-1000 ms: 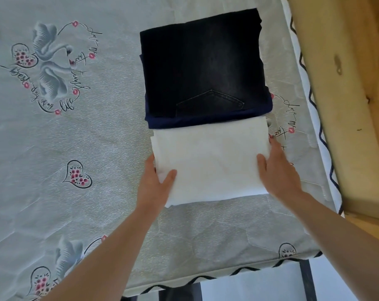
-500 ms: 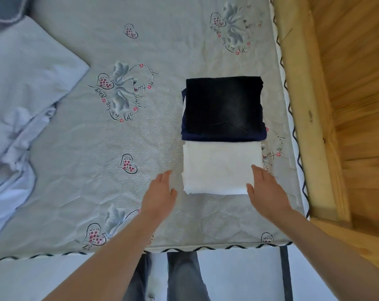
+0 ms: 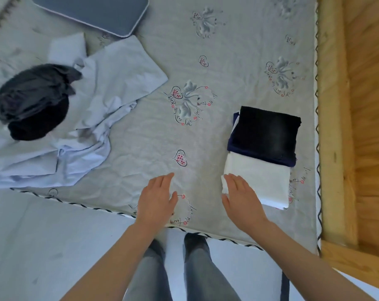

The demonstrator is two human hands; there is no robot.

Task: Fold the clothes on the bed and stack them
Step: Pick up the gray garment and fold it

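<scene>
In the head view, the left hand (image 3: 157, 197) is flat and relaxed above the bed (image 3: 140, 137), holding nothing. The right hand (image 3: 241, 197), fingers straight, covers the near left corner of the folded white cloth (image 3: 262, 181), which lies beside the dark folded stack (image 3: 264, 135). Unfolded clothes (image 3: 71, 118) lie far left.

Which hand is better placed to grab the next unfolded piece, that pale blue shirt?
Probably the left hand. It hangs open over bare mattress, on the side nearer the pale blue shirt. The right hand lies farther away, its fingers over the folded white cloth.
</scene>
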